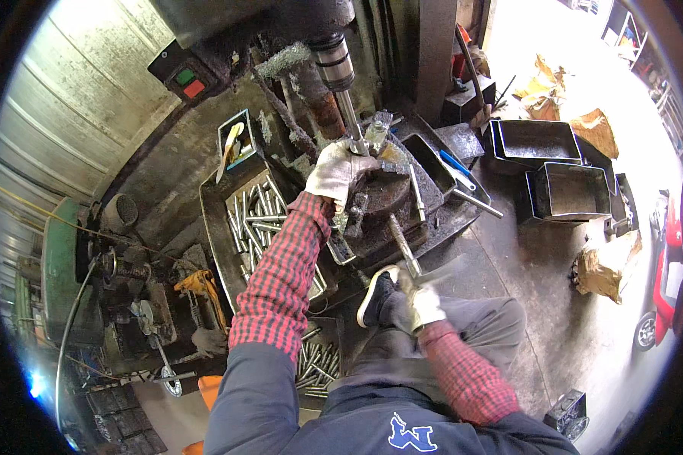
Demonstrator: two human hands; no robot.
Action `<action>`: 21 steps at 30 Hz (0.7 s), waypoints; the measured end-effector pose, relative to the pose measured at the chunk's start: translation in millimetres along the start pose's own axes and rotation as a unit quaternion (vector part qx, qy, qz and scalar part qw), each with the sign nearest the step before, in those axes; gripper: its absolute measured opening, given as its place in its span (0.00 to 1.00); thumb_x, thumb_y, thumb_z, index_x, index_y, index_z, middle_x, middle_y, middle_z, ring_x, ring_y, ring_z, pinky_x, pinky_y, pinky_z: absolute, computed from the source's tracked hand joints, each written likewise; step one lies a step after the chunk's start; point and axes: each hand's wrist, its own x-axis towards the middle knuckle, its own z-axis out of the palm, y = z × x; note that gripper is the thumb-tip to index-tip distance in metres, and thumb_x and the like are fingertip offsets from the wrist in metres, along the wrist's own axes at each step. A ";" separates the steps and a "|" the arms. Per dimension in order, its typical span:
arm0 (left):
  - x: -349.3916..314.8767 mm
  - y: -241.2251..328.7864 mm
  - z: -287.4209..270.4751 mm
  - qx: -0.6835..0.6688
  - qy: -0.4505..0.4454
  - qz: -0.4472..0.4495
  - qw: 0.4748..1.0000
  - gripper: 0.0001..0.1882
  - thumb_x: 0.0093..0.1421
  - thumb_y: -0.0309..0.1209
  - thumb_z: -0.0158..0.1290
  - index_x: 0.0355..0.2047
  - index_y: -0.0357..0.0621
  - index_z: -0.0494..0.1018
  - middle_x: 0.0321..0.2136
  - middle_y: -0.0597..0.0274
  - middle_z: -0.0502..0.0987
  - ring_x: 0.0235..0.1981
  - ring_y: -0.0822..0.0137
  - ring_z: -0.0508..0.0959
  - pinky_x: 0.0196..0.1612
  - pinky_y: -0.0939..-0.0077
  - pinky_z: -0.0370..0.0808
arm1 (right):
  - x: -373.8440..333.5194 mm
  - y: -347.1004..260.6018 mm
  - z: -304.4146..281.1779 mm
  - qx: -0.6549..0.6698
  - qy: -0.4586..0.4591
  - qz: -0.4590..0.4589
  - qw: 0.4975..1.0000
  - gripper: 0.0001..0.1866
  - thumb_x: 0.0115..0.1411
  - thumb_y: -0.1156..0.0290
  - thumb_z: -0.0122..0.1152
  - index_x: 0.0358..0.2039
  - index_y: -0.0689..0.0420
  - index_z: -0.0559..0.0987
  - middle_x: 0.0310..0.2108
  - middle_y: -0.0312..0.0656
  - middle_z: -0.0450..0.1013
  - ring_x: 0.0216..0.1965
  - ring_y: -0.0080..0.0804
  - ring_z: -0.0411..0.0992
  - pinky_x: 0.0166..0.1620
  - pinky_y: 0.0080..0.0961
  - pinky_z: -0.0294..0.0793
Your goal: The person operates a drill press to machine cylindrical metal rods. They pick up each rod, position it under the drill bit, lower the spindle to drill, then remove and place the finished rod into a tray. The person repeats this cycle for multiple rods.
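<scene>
My left hand [334,176], in a pale work glove, is closed beside the lower end of the drill press spindle [344,106], above the vise [383,197]. What its fingers grip, if anything, is hidden. In a similar glove, my right hand [425,307] is near the outer end of the vise screw [404,246]. A grey streak, perhaps a crank bar, blurs across that end, and the right fingers are smeared by motion. Left of the vise, a metal tray [231,227] holds many loose steel pins [256,220].
More steel pins [319,365] lie in a heap below my left arm. A switch box [186,76] with green and red buttons is at upper left. Dark metal bins [569,189] stand on the right. A blue-handled tool [457,168] and a rod [478,203] lie beside the vise.
</scene>
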 end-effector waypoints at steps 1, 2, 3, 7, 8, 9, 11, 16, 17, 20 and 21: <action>-0.9 -0.8 -0.9 -0.008 -0.005 -0.004 1.000 0.12 0.55 0.21 0.75 0.37 0.40 0.85 0.33 0.66 0.86 0.34 0.72 0.81 0.45 0.73 0.78 | -14.9 15.9 27.5 0.231 0.009 0.112 0.966 0.36 0.57 0.39 0.82 0.47 0.60 0.85 0.50 0.46 0.81 0.57 0.50 0.77 0.67 0.43 0.74; -0.6 -1.3 -1.4 -0.013 -0.003 -0.025 1.000 0.12 0.54 0.21 0.76 0.37 0.41 0.85 0.33 0.67 0.85 0.35 0.72 0.81 0.45 0.72 0.78 | -30.1 17.1 38.8 0.259 -0.070 0.156 0.951 0.39 0.55 0.37 0.82 0.50 0.60 0.83 0.53 0.47 0.80 0.60 0.51 0.76 0.68 0.45 0.73; -0.8 -2.1 -1.7 -0.018 -0.002 -0.043 0.999 0.13 0.53 0.21 0.77 0.36 0.42 0.84 0.33 0.68 0.85 0.35 0.71 0.80 0.46 0.70 0.78 | -45.2 4.4 39.6 0.253 -0.198 0.149 0.935 0.42 0.53 0.36 0.82 0.53 0.59 0.82 0.56 0.48 0.78 0.62 0.52 0.74 0.70 0.47 0.71; -1.0 -2.0 -0.1 -0.229 -0.020 -0.065 0.971 0.12 0.53 0.21 0.77 0.34 0.40 0.84 0.34 0.65 0.86 0.37 0.69 0.83 0.51 0.71 0.79 | -63.9 -125.1 -47.8 0.086 -0.266 -0.258 0.925 0.57 0.46 0.31 0.83 0.66 0.58 0.77 0.68 0.52 0.72 0.72 0.55 0.68 0.75 0.53 0.67; -1.3 -1.5 0.7 -0.179 -0.022 -0.040 0.983 0.12 0.53 0.19 0.76 0.35 0.41 0.84 0.35 0.66 0.86 0.38 0.70 0.83 0.50 0.71 0.79 | -59.5 -154.1 -79.6 0.003 -0.177 -0.384 0.906 0.61 0.44 0.29 0.84 0.69 0.58 0.76 0.71 0.53 0.71 0.74 0.55 0.66 0.76 0.55 0.66; -1.6 -1.2 1.3 -0.130 -0.019 -0.021 0.991 0.13 0.53 0.17 0.75 0.37 0.42 0.84 0.36 0.67 0.85 0.39 0.71 0.82 0.50 0.71 0.79 | -47.5 -171.3 -106.5 -0.179 -0.082 -0.470 0.861 0.65 0.42 0.28 0.84 0.73 0.58 0.75 0.74 0.54 0.69 0.77 0.56 0.65 0.77 0.57 0.65; -2.5 -1.6 1.6 -0.058 -0.007 -0.004 0.998 0.15 0.53 0.16 0.75 0.38 0.42 0.84 0.36 0.69 0.85 0.39 0.72 0.82 0.49 0.72 0.79 | -27.3 -170.5 -145.9 -0.600 -0.082 -0.453 0.654 0.50 0.56 0.42 0.79 0.74 0.54 0.73 0.71 0.53 0.72 0.74 0.58 0.67 0.76 0.54 0.67; 0.2 -11.3 -5.5 -0.212 -0.020 -0.073 0.974 0.15 0.53 0.15 0.75 0.40 0.40 0.85 0.36 0.67 0.86 0.37 0.72 0.83 0.47 0.72 0.80 | 28.8 -28.3 -91.7 -0.505 -0.009 -0.175 0.845 0.38 0.70 0.51 0.66 0.74 0.58 0.71 0.65 0.53 0.76 0.64 0.49 0.76 0.63 0.44 0.79; 1.4 -13.3 -5.0 -0.284 -0.047 -0.047 0.957 0.15 0.53 0.15 0.75 0.40 0.40 0.85 0.35 0.67 0.86 0.37 0.71 0.83 0.46 0.72 0.81 | 25.8 1.9 -66.5 -0.400 0.007 -0.056 0.915 0.36 0.73 0.52 0.64 0.74 0.59 0.71 0.64 0.54 0.77 0.62 0.47 0.78 0.60 0.42 0.81; 7.9 -8.9 -4.8 -0.272 -0.081 -0.067 0.957 0.11 0.75 0.25 0.50 0.48 0.35 0.82 0.42 0.46 0.88 0.43 0.55 0.89 0.58 0.60 0.85 | -13.0 60.0 4.9 -0.166 -0.043 0.038 0.985 0.39 0.73 0.33 0.63 0.66 0.55 0.81 0.59 0.47 0.80 0.58 0.39 0.76 0.64 0.35 0.76; 4.5 -4.9 -4.0 -0.293 -0.075 -0.072 0.950 0.11 0.76 0.26 0.51 0.49 0.34 0.81 0.44 0.44 0.88 0.44 0.54 0.89 0.59 0.59 0.85 | -16.1 58.9 4.0 0.018 -0.112 0.143 0.983 0.32 0.74 0.40 0.66 0.64 0.55 0.81 0.51 0.40 0.79 0.50 0.32 0.75 0.55 0.31 0.78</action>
